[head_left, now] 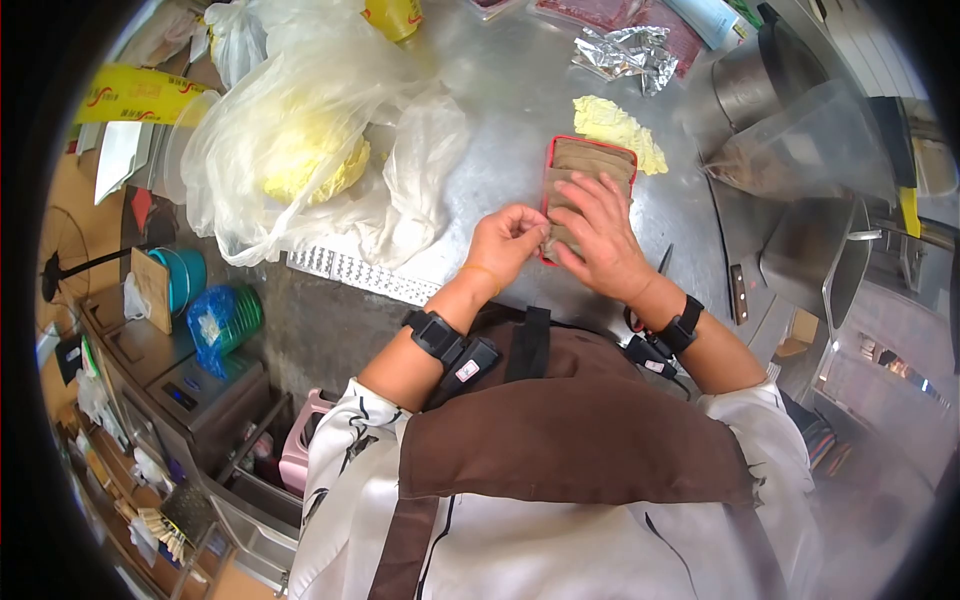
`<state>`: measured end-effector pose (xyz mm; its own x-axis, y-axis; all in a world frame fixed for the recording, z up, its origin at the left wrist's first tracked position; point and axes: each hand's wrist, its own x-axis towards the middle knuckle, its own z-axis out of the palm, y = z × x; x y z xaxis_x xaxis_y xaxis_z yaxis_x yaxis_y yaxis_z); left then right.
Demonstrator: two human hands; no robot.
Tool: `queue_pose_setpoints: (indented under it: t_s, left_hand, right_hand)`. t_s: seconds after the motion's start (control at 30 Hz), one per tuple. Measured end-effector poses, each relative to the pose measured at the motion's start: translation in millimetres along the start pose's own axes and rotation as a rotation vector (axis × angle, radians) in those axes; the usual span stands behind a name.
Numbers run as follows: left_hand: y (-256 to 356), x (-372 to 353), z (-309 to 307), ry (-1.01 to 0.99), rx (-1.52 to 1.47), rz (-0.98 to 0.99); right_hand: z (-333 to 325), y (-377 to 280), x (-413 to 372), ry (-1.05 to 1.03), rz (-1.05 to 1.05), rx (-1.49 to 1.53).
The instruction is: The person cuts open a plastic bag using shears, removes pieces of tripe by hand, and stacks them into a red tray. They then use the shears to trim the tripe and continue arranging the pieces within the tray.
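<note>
A narrow red-rimmed tray stands on the metal table, filled with a row of overlapping brown slices. My right hand lies over the slices, fingers stretched out and slightly apart. At the tray's near left edge, my left hand is closed in a pinch; whatever is between its fingertips is too small or hidden. Just beyond the tray is a crumpled pale-yellow leafy piece. Scissors lie beside my right wrist, partly hidden by the forearm.
A translucent plastic bag with a yellow leafy bulk inside spreads over the left of the table. Crumpled foil lies at the back. To the right stand a metal pot, a knife with a dark handle and a metal container.
</note>
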<state>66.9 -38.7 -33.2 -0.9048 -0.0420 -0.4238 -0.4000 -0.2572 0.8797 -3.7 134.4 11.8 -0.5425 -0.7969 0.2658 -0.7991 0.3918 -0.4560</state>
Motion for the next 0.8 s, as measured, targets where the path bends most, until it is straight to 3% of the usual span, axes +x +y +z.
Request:
queue_pose_setpoints:
  t_s: [0.23, 0.43, 0.53, 0.63, 0.73, 0.8]
  left_hand:
    - [6.5, 13.1, 13.4, 0.158, -0.059, 0.001]
    - [1.3, 20.3, 9.6, 0.208, 0.080, 0.044]
    - [-2.0, 15.8, 6.1, 0.262, 0.470, 0.238]
    - [-7.3, 12.4, 3.6, 0.247, 0.403, 0.236]
    - [-20.7, 8.4, -1.6, 0.182, 0.097, 0.184]
    - [-9.6, -1.1, 0.0, 0.158, 0.301, 0.298]
  right_hand:
    - [1.6, -0.5, -1.6, 0.030, 0.019, 0.020]
    - [0.5, -1.0, -2.4, 0.032, 0.032, 0.024]
    - [1.9, -0.4, -2.9, 0.033, 0.034, 0.026]
    - [2.4, -0.1, -3.4, 0.039, 0.037, 0.030]
    - [2.3, 0.5, -4.3, 0.044, 0.026, 0.030]
    - [2.2, 1.1, -4.7, 0.043, 0.018, 0.027]
